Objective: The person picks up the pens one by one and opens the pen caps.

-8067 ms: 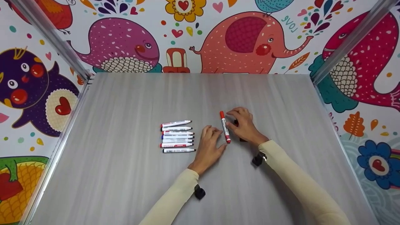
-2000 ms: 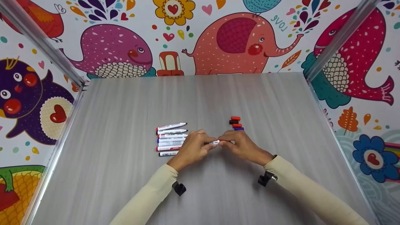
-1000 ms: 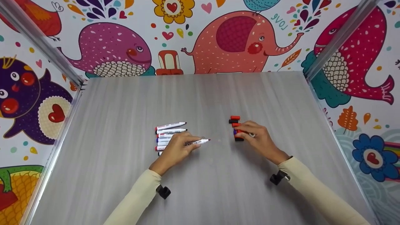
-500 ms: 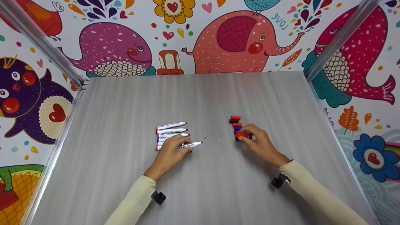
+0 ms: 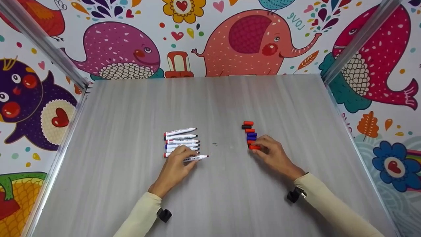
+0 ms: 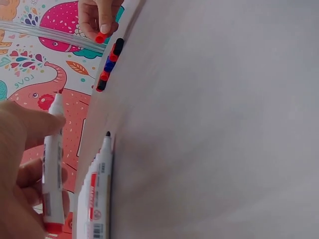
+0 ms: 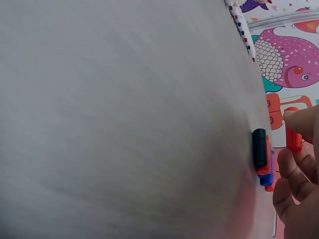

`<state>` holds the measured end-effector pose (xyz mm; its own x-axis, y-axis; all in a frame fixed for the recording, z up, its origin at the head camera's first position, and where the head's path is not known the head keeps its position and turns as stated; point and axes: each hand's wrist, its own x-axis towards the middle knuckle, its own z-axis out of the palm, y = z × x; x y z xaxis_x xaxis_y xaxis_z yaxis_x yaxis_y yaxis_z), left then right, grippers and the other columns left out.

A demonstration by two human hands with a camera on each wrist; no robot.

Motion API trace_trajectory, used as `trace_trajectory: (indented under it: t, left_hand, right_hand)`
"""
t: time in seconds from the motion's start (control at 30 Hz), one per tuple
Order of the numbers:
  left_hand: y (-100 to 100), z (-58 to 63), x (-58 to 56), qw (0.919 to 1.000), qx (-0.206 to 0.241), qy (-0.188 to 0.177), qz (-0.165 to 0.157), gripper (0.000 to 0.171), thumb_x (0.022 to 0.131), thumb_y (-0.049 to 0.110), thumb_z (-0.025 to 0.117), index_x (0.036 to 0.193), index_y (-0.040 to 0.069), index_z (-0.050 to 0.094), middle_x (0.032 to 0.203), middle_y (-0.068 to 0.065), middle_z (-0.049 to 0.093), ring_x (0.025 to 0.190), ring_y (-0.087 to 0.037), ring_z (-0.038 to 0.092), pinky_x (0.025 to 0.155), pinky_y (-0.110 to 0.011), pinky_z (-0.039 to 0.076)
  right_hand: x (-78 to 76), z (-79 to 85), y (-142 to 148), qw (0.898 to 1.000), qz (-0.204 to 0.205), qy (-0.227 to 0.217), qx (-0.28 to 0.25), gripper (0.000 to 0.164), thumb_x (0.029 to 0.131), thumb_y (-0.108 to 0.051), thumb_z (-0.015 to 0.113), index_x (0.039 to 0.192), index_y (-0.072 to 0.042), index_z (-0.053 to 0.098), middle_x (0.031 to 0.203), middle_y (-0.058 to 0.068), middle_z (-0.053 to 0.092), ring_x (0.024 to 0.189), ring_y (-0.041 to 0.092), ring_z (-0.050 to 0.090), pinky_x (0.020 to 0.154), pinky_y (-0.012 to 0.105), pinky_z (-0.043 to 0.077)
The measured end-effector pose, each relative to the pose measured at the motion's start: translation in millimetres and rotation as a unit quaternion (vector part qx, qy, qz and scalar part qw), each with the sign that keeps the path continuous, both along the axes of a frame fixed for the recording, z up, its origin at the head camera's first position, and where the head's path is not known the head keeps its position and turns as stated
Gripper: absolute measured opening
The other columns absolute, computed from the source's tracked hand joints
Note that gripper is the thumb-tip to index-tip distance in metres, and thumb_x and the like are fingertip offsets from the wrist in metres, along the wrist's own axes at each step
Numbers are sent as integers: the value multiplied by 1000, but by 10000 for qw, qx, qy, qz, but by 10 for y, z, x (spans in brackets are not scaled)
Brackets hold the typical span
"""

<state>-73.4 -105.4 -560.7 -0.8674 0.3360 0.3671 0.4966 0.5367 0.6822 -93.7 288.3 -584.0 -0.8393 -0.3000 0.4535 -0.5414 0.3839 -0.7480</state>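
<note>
My left hand (image 5: 174,166) pinches an uncapped white marker (image 5: 197,158) between thumb and fingers, its red nib pointing right. In the left wrist view this marker (image 6: 52,169) shows a red end plug. The hand is at the near end of a row of uncapped markers (image 5: 181,137), partly covering it. On the other side, my right hand (image 5: 275,157) holds a red cap (image 5: 254,147) by thumb and fingertips, at the near end of a line of caps (image 5: 251,134). The right wrist view has that red cap (image 7: 294,137) beside a black cap (image 7: 259,148) on the table.
The grey wood-grain table (image 5: 210,105) lies between metal frame rails (image 5: 353,42) and cartoon-printed walls (image 5: 184,36). Small dark marks (image 5: 214,144) show on the table between markers and caps. A black wrist camera (image 5: 164,215) sits on the left sleeve.
The capped red marker seen first is now apart, body in the left hand, cap in the right. After separating, the left hand moves left and nearer along the row; the right hand drops slightly nearer.
</note>
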Motion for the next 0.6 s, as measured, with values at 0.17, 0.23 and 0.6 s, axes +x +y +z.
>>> trace_trajectory:
  t: [0.17,0.23,0.6]
  left_hand:
    - [-37,-85,45,9994,-86,331,59,26,81,-5,94,103,5,84,100,-4,71,93,-18,65,81,-38,54]
    - [-48,-114,55,9985,-126,532,58,27,79,-7,95,101,5,83,98,-4,70,92,-19,65,79,-38,54]
    - [-112,-254,98,9920,-459,1166,137,27,78,0,98,97,8,81,97,-3,68,93,-22,63,83,-40,51]
  right_hand:
    - [23,-77,-20,9997,-226,89,14,31,81,17,88,103,-5,82,101,11,73,86,31,65,72,29,50]
    - [34,-85,-40,9993,-323,160,17,32,78,20,88,101,-2,81,100,14,73,88,34,64,74,30,49]
    - [159,131,-193,9987,-458,232,-47,29,76,27,85,96,8,78,98,24,69,96,42,60,90,15,43]
